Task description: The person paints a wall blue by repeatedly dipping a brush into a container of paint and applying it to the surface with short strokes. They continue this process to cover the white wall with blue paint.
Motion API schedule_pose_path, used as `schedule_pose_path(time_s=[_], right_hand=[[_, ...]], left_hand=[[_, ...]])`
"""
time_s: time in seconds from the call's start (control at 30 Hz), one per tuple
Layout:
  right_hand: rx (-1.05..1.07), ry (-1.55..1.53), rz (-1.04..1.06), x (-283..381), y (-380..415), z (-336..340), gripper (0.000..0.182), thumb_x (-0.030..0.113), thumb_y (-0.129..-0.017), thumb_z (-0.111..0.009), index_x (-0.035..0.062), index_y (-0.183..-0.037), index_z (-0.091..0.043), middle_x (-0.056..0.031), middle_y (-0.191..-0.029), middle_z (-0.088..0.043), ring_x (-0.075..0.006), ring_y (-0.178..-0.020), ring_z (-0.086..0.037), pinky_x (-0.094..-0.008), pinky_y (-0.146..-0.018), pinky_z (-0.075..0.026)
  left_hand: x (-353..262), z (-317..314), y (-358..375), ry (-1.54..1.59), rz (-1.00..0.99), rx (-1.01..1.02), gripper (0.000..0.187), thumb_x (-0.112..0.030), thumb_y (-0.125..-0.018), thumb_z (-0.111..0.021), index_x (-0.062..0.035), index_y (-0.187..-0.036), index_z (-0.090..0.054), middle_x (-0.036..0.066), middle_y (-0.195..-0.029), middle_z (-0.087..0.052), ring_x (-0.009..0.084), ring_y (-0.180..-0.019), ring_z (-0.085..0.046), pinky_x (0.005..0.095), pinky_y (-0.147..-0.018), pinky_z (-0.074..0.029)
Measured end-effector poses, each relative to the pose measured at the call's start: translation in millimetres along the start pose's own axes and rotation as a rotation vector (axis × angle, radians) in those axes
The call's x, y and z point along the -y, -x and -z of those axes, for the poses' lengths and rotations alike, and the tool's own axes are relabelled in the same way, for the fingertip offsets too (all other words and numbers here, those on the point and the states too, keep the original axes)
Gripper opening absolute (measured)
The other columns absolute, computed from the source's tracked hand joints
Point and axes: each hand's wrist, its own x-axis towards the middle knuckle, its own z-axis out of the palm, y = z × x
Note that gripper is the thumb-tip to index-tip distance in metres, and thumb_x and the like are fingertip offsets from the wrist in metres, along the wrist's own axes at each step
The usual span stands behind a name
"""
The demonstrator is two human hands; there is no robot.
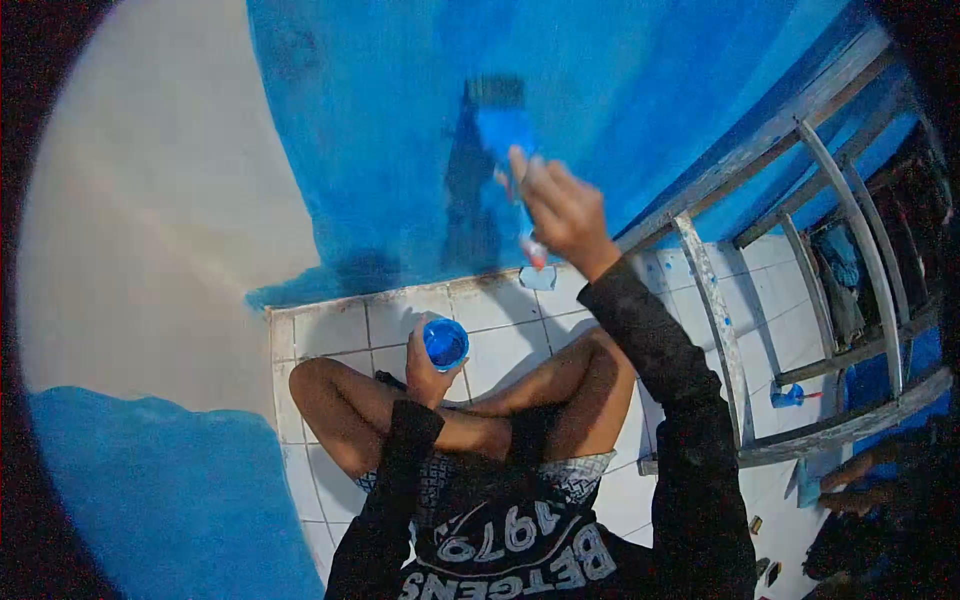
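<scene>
My right hand (565, 208) is closed round the handle of a wide paintbrush (508, 130), slightly blurred. Its dark bristles point up and overlap the blue-painted wall (390, 130) ahead of me. The lower end of the handle, white with a red tip, sticks out below my fingers. Low over my crossed legs, my left hand (430, 382) is wrapped round a small cup of blue paint (446, 344), its mouth facing up. Blue paint coats the inside of the cup.
A paint-spattered wooden ladder (715, 300) leans along the right. Pale bare wall (150, 230) lies to the left, with blue below it. White floor tiles (500, 322) meet the wall. A blue item with a red handle (790, 396) rests beyond the ladder; another person's hand (858, 485) shows at lower right.
</scene>
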Motion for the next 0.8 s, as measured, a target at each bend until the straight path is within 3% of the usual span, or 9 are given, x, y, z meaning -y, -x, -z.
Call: schedule_pose_path(time_s=[0.03, 0.3, 0.37, 0.53, 0.6, 0.67, 0.73, 0.77, 0.8], right_hand=[[0.059, 0.010, -0.007, 12, 20, -10, 0.042, 0.005, -0.071, -0.077, -0.0047, -0.111, -0.067, -0.0062, -0.089, -0.059, -0.0162, -0.068, -0.059, -0.0279, -0.053, -0.049], [0.471, -0.226, -0.047, 85, 156, -54, 0.053, 0.007, -0.074, -0.067, -0.0071, -0.124, -0.056, -0.0050, -0.092, -0.055, -0.0179, -0.076, -0.059, -0.0269, -0.053, -0.050], [0.584, -0.359, -0.132, 96, 178, -57, 0.060, 0.011, -0.077, -0.064, -0.0019, -0.133, -0.047, -0.0098, -0.100, -0.056, -0.0241, -0.084, -0.063, -0.0346, -0.059, -0.055], [0.587, -0.479, -0.358, 119, 186, -27, 0.063, 0.015, -0.073, -0.070, 0.0061, -0.133, -0.050, -0.0115, -0.109, -0.062, -0.0322, -0.088, -0.065, -0.0414, -0.069, -0.054], [0.331, -0.665, -0.661, 123, 173, -10, 0.044, 0.007, -0.076, -0.074, 0.0036, -0.118, -0.063, -0.0112, -0.088, -0.065, -0.0290, -0.071, -0.063, -0.0353, -0.062, -0.052], [0.252, -0.598, -0.695, 129, 174, -3, 0.031, 0.006, -0.081, -0.072, 0.0010, -0.111, -0.066, -0.0087, -0.077, -0.064, -0.0254, -0.062, -0.061, -0.0332, -0.059, -0.050], [0.191, -0.653, -1.105, 132, 167, 12, 0.025, 0.011, -0.085, -0.071, 0.0025, -0.109, -0.067, -0.0047, -0.074, -0.064, -0.0173, -0.061, -0.061, -0.0299, -0.055, -0.048], [0.276, -0.722, -1.513, 136, 159, 23, 0.017, 0.020, -0.089, -0.070, 0.0037, -0.094, -0.068, -0.0017, -0.073, -0.063, -0.0108, -0.060, -0.059, -0.0245, -0.051, -0.043], [0.280, -0.707, -1.525, 138, 168, 26, 0.017, 0.020, -0.089, -0.070, 0.0037, -0.094, -0.068, -0.0017, -0.073, -0.063, -0.0108, -0.060, -0.059, -0.0245, -0.051, -0.043]], left_hand=[[0, -1, 0, -0.009, 0.000, -0.015, 0.105, -0.020, -0.061, -0.089, -0.0015, -0.144, -0.028, 0.022, -0.131, -0.048, 0.0395, -0.121, -0.048, 0.0459, -0.102, -0.041], [-7, 6, -1, 0.004, 0.045, 0.020, 0.105, -0.020, -0.061, -0.089, -0.0011, -0.144, -0.028, 0.022, -0.130, -0.046, 0.0401, -0.119, -0.048, 0.0466, -0.101, -0.041], [-3, 5, 1, -0.014, 0.043, 0.022, 0.106, -0.021, -0.061, -0.089, -0.0010, -0.145, -0.028, 0.023, -0.130, -0.046, 0.0403, -0.119, -0.048, 0.0468, -0.101, -0.041], [-7, 9, 2, -0.040, 0.052, 0.011, 0.109, -0.023, -0.061, -0.089, -0.0008, -0.146, -0.025, 0.024, -0.131, -0.045, 0.0410, -0.119, -0.048, 0.0471, -0.101, -0.041], [-6, 9, -1, -0.040, 0.025, 0.004, 0.110, -0.023, -0.062, -0.089, -0.0010, -0.147, -0.024, 0.024, -0.131, -0.045, 0.0414, -0.119, -0.048, 0.0472, -0.100, -0.042], [-4, 9, 2, -0.040, 0.001, 0.009, 0.110, -0.024, -0.062, -0.089, -0.0011, -0.147, -0.023, 0.024, -0.131, -0.045, 0.0418, -0.119, -0.048, 0.0474, -0.100, -0.042], [-6, 7, 1, -0.002, 0.001, -0.011, 0.109, -0.024, -0.063, -0.089, -0.0013, -0.147, -0.023, 0.025, -0.131, -0.046, 0.0423, -0.119, -0.048, 0.0476, -0.099, -0.042], [-6, 6, 0, -0.025, 0.018, -0.005, 0.109, -0.023, -0.062, -0.089, -0.0014, -0.146, -0.024, 0.025, -0.131, -0.046, 0.0422, -0.119, -0.048, 0.0472, -0.100, -0.042], [-6, 6, 3, -0.016, 0.020, 0.010, 0.109, -0.023, -0.062, -0.089, -0.0014, -0.146, -0.024, 0.025, -0.131, -0.046, 0.0422, -0.119, -0.048, 0.0472, -0.100, -0.042]])
